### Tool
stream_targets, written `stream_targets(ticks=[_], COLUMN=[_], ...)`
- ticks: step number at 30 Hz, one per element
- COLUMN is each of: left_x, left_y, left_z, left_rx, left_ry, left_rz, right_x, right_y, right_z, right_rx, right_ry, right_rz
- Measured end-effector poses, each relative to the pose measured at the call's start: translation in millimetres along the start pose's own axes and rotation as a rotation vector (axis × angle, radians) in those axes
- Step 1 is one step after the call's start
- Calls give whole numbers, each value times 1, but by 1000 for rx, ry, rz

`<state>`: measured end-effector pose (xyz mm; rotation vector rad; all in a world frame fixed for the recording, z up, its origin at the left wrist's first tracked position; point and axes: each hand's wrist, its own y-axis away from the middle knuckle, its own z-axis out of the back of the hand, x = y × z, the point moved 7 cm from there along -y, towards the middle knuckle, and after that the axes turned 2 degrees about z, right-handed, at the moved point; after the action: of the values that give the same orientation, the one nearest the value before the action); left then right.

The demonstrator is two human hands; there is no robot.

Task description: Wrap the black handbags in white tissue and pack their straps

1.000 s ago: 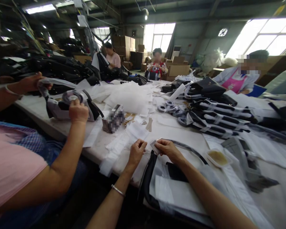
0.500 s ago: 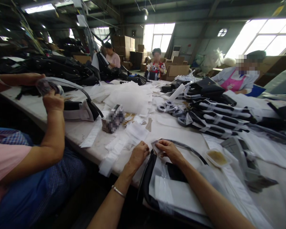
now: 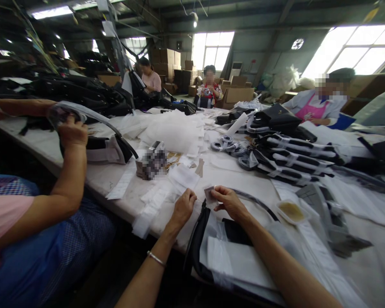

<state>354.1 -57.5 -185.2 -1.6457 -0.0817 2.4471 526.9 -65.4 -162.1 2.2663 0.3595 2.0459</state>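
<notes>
My right hand point(image 3: 229, 203) pinches a small pale hang tag point(image 3: 210, 196) just above the top corner of a black bag point(image 3: 199, 239). To its left, my left hand point(image 3: 184, 207) is closed in a pinch; a thin strand seems to run from its fingertips toward the tag, too fine to be sure of. The bag lies at the table's near edge, with white wrapping sheet point(image 3: 240, 261) and clear film over its front. Its dark strap point(image 3: 256, 199) curves behind my right hand, covered in film.
A small dish of yellowish stuff point(image 3: 291, 211) and a grey tool point(image 3: 327, 209) sit to the right. Wrapped black bags point(image 3: 295, 149) are stacked beyond. White sheets point(image 3: 173, 130) cover the middle. At left, a co-worker's arm point(image 3: 72, 171) reaches over another bag.
My left hand has shifted slightly left, away from the tag. The tag in my right hand has turned a little, and the gap between my hands is wider.
</notes>
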Motion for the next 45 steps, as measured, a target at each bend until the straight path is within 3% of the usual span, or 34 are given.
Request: stream_targets(ticks=[6, 15, 20, 26, 29, 32, 36, 41, 45], left_x=[-1, 2, -5, -27, -34, -28, -11, 3, 0], left_y=[0, -2, 2, 15, 21, 23, 15, 4, 4], left_z=[2, 4, 6, 4, 5, 9, 11, -3, 2], left_rx=[89, 34, 4, -21, -91, -160, -191, 16, -7], left_ry=[428, 709, 603, 172, 26, 25, 158, 269, 280], left_rz=[65, 171, 79, -170, -271, -226, -27, 179, 142], right_x=[3, 14, 2, 0, -2, -5, -10, -10, -6], right_y=[0, -1, -12, -21, -22, -22, -21, -20, -19], right_z=[-15, -36, -44, -43, -40, -33, -24, -25, -25], right_rx=[102, 224, 183, 105, 64, -16, -52, -23, -5], right_ry=[-14, 380, 540, 613, 604, 543, 409, 322, 313], right_rz=[25, 40, 32, 98, 110, 115, 96, 114, 126])
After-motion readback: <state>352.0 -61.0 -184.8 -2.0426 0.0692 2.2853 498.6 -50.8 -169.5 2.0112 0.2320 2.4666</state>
